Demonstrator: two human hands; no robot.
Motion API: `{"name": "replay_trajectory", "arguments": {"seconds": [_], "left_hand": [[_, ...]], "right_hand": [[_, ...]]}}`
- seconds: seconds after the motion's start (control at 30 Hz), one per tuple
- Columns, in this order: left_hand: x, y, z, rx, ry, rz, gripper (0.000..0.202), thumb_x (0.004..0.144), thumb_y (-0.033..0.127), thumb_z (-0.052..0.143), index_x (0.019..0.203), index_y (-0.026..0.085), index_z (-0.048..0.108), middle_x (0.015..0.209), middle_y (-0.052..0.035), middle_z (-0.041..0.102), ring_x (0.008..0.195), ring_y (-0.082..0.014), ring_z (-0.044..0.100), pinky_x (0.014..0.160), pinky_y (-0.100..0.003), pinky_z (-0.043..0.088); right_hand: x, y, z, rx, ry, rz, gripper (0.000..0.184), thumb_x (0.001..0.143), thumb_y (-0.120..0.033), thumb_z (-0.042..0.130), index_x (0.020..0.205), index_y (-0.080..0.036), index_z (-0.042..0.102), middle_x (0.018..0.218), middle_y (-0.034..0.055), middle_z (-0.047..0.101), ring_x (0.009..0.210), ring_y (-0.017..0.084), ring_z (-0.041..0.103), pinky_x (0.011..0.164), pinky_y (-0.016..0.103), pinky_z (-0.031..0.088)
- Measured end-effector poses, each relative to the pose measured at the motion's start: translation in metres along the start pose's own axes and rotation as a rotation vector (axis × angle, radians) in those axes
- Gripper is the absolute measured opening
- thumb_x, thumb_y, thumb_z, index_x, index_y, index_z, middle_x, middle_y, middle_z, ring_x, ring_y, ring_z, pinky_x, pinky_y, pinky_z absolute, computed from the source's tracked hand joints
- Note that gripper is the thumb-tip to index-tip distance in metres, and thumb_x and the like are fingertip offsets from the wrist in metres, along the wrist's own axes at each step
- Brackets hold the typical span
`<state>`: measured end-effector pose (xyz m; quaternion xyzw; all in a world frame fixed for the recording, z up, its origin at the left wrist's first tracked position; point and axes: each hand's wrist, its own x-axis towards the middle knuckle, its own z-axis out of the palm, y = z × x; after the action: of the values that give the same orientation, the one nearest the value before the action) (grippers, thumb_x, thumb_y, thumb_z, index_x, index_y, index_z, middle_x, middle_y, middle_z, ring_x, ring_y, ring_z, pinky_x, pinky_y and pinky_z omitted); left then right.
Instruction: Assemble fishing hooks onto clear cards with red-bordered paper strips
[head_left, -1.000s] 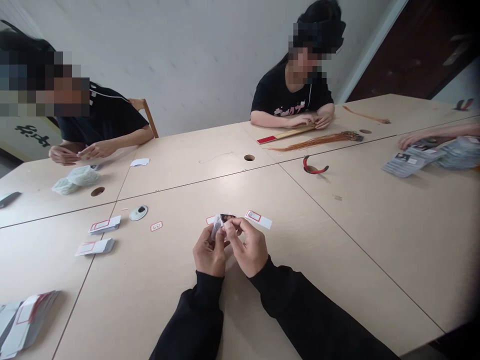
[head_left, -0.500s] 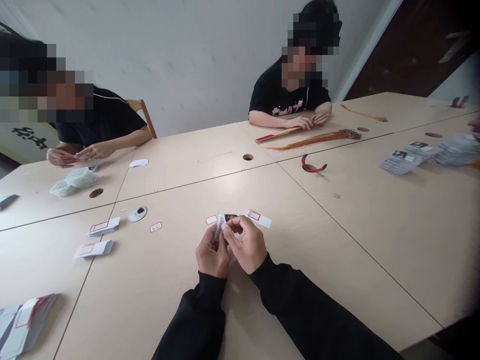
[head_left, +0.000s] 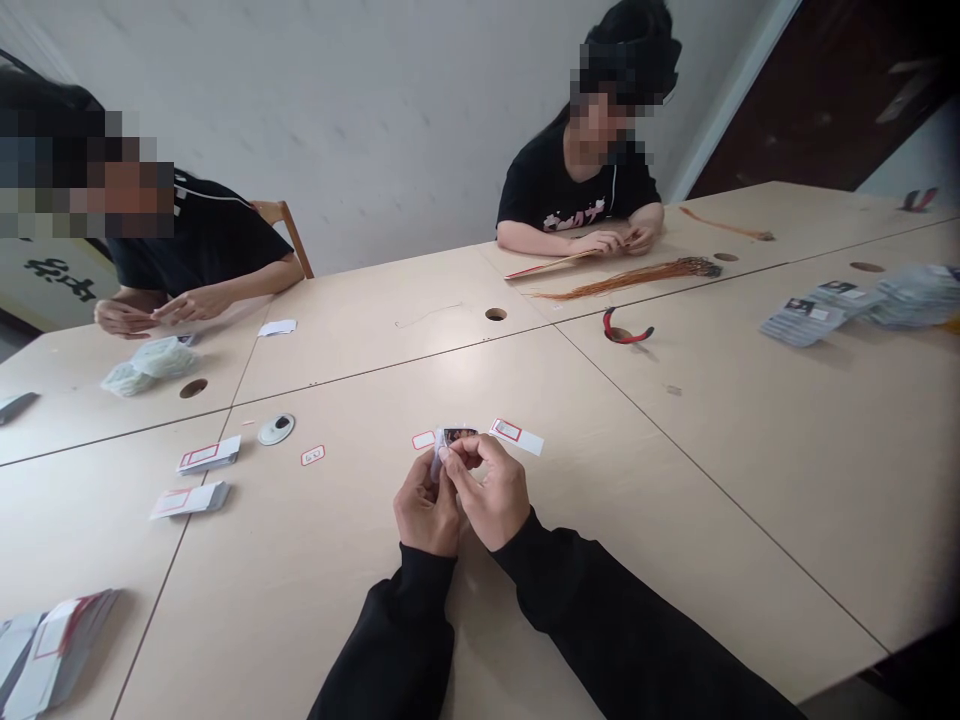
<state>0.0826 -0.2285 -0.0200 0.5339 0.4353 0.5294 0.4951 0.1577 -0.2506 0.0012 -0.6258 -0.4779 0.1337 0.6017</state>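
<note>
Close to the middle of the table (head_left: 615, 580), my left hand (head_left: 425, 510) is closed on a small whitish clear plastic sleeve, held up on edge. My right hand (head_left: 496, 492) pinches the same piece from the right, fingertips meeting those of the left. A small card with a dark printed picture (head_left: 463, 434) shows just behind the fingers; whether it sits inside the sleeve I cannot tell. Just left of the hands lies a red-bordered label (head_left: 424, 440). On the right is a white paper strip (head_left: 529, 441) with a red frame.
Card stacks (head_left: 209, 455) lie on the left, with a bigger stack (head_left: 64, 645) nearer me. Another label (head_left: 313, 456) and a round white lid (head_left: 276, 429) are there too. Farther off are red-black pliers (head_left: 628, 335), orange cords (head_left: 637, 278), sleeve piles (head_left: 810, 315) and two co-workers.
My hands stay in nearly the same spot, and slightly more of the dark printed card shows above the fingers. The far co-worker's long red-tan strip has tilted.
</note>
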Motion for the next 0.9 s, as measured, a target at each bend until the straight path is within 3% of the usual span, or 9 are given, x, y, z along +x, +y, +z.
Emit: {"name": "replay_trajectory", "arguments": {"seconds": [0.7,0.9], "left_hand": [[-0.0003,0.0031,0.0005,-0.11,0.01,-0.014,0.032,0.079,0.038,0.065,0.101,0.014,0.067,0.086,-0.0069,0.074,0.079,-0.0182,0.07,0.071,-0.024,0.055],[0.0005,0.0063,-0.001,-0.165,0.052,-0.03,0.035,0.076,0.04,0.068,0.099,0.013,0.066,0.09,-0.0076,0.074,0.08,-0.0202,0.07,0.07,-0.026,0.057]], "right_hand": [[0.0012,0.0016,0.0025,-0.038,-0.03,-0.063,0.016,0.087,-0.031,0.052,0.079,-0.018,0.058,0.077,0.0049,0.063,0.069,0.016,0.058,0.066,0.027,0.047],[0.0035,-0.0019,0.0001,-0.056,-0.026,0.015,0.014,0.082,-0.03,0.054,0.072,-0.02,0.056,0.07,0.002,0.062,0.065,0.015,0.057,0.065,0.027,0.048]]}}
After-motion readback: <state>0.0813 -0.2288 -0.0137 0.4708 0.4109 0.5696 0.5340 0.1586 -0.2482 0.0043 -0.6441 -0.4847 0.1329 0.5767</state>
